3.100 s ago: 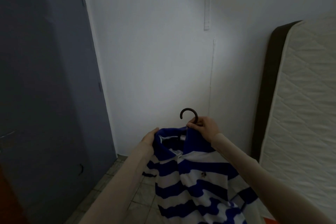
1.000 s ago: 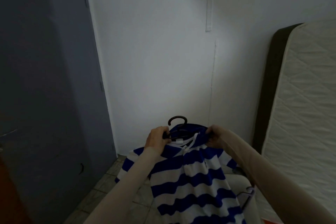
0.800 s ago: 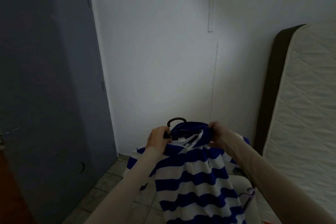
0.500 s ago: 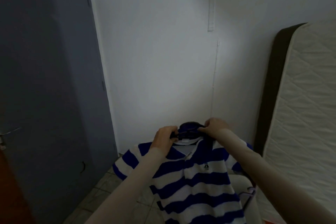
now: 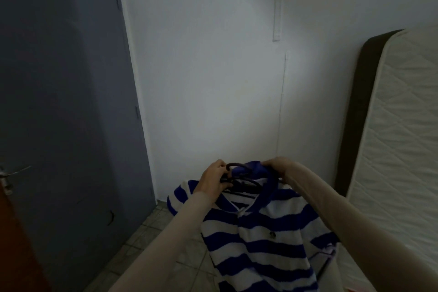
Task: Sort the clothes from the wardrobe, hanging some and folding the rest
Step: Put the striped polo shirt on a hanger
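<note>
Lowered a bit since earlier, striped polo shirt [image 5: 258,239] w/ dark hanger [image 5: 239,181], left hand [image 5: 212,179] gripping hanger, right hand [image 5: 278,167] pinching collar, lower center frame.

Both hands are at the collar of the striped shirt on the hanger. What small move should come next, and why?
Probably smooth the collar down around the hanger: the left hand grips the hanger, the right hand pinches bunched collar fabric near the hook.
</note>
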